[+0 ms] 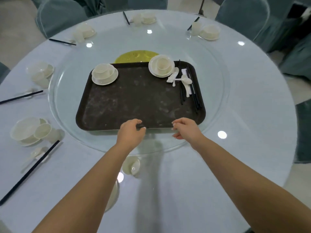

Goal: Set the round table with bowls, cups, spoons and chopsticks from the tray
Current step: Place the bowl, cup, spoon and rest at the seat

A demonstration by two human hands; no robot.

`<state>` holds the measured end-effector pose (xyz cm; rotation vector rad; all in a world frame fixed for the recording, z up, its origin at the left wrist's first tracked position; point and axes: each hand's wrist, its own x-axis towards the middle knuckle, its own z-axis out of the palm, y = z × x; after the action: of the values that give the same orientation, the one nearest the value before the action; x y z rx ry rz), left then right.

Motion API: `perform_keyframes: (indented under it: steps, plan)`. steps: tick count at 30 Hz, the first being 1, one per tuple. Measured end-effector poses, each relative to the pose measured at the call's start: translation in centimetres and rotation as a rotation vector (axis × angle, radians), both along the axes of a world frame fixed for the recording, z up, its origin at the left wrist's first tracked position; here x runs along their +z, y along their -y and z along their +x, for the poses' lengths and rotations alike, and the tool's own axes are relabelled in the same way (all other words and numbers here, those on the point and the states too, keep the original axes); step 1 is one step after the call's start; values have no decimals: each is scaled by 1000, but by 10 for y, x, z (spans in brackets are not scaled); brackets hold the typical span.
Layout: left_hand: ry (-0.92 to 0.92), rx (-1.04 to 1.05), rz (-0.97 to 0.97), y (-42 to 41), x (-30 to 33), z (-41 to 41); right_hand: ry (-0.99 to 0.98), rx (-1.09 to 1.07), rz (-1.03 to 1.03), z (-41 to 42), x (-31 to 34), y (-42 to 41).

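Note:
A dark brown tray (134, 101) lies on the glass turntable (218, 91) of the round table (252, 115). On the tray stand two stacked white bowl-and-cup sets, one at the far left (104, 74) and one at the far right (161, 65). White spoons (179, 79) and black chopsticks (193, 93) lie along its right side. My left hand (131, 132) curls over the tray's near rim, thumb on the edge. My right hand (186, 129) hovers at the same rim with loosely curled fingers, its thumb over the glass.
Laid places with white bowls, cups, spoons and black chopsticks ring the table, such as one at the left (31, 131). A small cup (132, 165) and a plate (113, 195) sit near me, partly under my left forearm. Teal-covered chairs (58, 15) surround the table.

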<state>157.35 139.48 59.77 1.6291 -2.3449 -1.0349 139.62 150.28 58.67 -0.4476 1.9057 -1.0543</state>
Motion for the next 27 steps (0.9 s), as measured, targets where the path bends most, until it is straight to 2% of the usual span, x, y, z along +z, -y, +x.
perform_keyframes:
  steps: [5,13,16,21,27]
  plan:
    - [116,-54,25,20,-7,-32,9,-20,7,-41,0,17]
    - [141,-39,43,59,-31,-60,-19,-51,43,-93,-9,82]
    - [115,1,-4,73,-43,-66,-10,-78,61,-99,-20,112]
    - [138,-6,96,85,-64,-63,-9,-148,73,-98,-42,154]
    - [143,-17,59,89,-82,-62,28,-150,115,-102,-54,196]
